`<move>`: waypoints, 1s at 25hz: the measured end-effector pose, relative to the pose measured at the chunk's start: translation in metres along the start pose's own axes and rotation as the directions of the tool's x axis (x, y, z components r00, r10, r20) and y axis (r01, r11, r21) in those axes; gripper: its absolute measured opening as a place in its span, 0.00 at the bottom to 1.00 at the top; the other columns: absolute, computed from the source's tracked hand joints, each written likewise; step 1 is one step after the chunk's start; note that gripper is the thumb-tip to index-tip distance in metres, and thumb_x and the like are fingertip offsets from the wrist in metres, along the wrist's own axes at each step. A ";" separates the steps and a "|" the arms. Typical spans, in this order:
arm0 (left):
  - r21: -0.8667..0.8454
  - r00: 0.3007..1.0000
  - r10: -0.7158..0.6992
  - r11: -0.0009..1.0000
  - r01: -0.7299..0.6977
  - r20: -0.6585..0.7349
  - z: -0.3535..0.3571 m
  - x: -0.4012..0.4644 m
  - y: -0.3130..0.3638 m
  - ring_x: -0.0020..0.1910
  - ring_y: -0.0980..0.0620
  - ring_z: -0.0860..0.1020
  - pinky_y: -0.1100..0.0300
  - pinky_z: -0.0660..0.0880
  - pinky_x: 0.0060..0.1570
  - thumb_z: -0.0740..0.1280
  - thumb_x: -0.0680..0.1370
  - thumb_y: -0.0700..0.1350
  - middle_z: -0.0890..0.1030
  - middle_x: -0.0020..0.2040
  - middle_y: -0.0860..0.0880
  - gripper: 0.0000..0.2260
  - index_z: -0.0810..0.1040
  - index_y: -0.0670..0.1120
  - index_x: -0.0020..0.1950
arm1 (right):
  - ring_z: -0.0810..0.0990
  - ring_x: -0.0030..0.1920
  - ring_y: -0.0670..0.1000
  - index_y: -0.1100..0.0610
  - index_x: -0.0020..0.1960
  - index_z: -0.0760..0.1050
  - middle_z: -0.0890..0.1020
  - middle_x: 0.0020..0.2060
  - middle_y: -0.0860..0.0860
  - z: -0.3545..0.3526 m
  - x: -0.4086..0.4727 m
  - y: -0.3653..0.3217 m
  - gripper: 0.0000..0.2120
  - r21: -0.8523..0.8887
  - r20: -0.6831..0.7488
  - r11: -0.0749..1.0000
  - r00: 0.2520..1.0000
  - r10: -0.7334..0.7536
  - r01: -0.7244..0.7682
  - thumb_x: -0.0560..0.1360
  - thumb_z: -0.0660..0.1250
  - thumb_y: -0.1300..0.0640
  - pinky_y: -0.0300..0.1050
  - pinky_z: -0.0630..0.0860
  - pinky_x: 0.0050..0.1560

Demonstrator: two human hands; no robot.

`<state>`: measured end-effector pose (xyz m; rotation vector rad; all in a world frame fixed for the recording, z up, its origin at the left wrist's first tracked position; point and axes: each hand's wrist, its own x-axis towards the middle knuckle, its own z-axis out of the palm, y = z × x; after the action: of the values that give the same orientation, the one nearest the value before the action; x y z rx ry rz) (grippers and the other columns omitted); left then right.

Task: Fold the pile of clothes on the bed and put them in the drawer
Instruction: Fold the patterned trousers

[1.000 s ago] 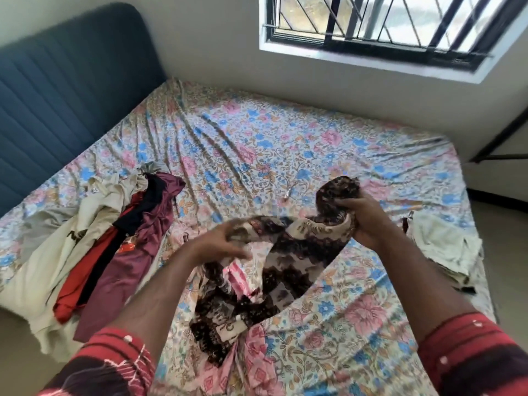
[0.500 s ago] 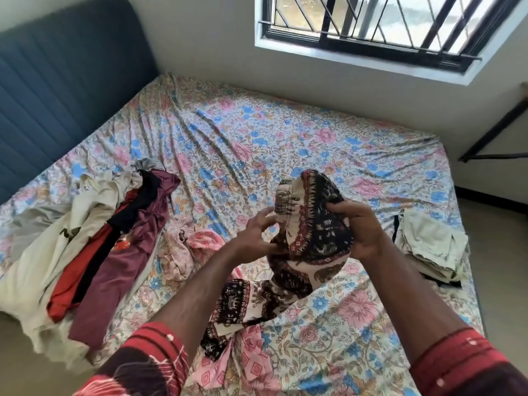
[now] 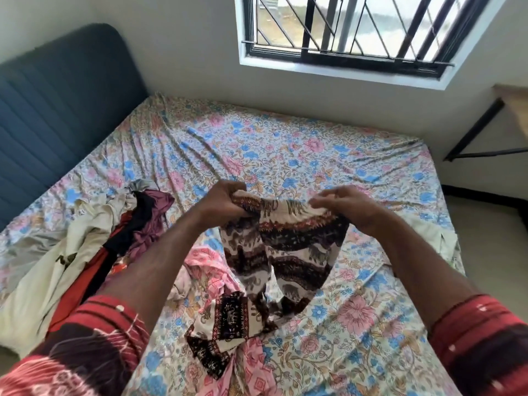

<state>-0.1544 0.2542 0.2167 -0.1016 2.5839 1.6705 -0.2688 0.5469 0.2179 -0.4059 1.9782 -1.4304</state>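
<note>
**Two hands stretch limp trousers above the bed**

Both the left hand [image 3: 225, 200] and right hand [image 3: 347, 205] pinch the waistband of the patterned trousers [image 3: 288, 252], held above the bed [image 3: 285, 150]. Thin and floppy, they likely handle best by the waistband corners.

Sleeves: I see short ones, red and near-black bands with small white marks.
Forearms: bare on my feed.
left hand [image 3: 225, 200]: bare.
right hand [image 3: 347, 207]: bare.
</note>
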 end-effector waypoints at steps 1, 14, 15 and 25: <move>0.001 1.000 0.022 1.000 -0.022 0.011 -0.007 0.006 0.006 0.33 0.57 0.79 0.64 0.75 0.34 0.78 0.70 0.31 0.78 0.34 0.51 0.12 0.77 0.42 0.39 | 0.82 0.44 0.53 0.56 0.49 0.84 0.85 0.46 0.57 -0.005 0.001 -0.008 0.09 0.099 -0.028 0.993 0.998 -0.063 0.066 0.74 0.73 0.51 0.48 0.80 0.48; 0.011 0.987 0.002 1.000 -0.001 -0.158 -0.093 0.046 0.060 0.40 0.50 0.77 0.60 0.74 0.40 0.81 0.69 0.41 0.81 0.41 0.45 0.13 0.83 0.37 0.49 | 0.71 0.33 0.45 0.51 0.34 0.68 0.74 0.30 0.46 -0.063 0.029 -0.105 0.21 -0.371 -0.296 0.902 0.893 -0.339 0.219 0.67 0.83 0.53 0.41 0.66 0.33; -0.018 0.977 0.048 0.998 -0.053 -0.206 -0.099 0.053 0.075 0.39 0.50 0.76 0.61 0.73 0.38 0.81 0.70 0.42 0.80 0.39 0.46 0.12 0.83 0.37 0.47 | 0.74 0.35 0.45 0.50 0.37 0.70 0.77 0.33 0.46 -0.070 0.035 -0.117 0.19 -0.397 -0.370 0.881 0.833 -0.411 0.258 0.69 0.82 0.51 0.42 0.70 0.35; 0.118 0.646 0.405 0.890 -0.439 -0.647 -0.141 0.083 0.213 0.41 0.63 0.78 0.69 0.74 0.40 0.70 0.78 0.34 0.81 0.38 0.62 0.14 0.82 0.55 0.44 | 0.76 0.31 0.35 0.47 0.43 0.78 0.79 0.35 0.46 -0.073 0.010 -0.244 0.09 -0.335 -0.622 0.727 0.439 -0.648 0.599 0.82 0.68 0.53 0.30 0.73 0.36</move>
<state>-0.2589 0.2106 0.4605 -0.1095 3.2884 2.1821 -0.3549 0.5067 0.4542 -0.7753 2.6582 -2.2647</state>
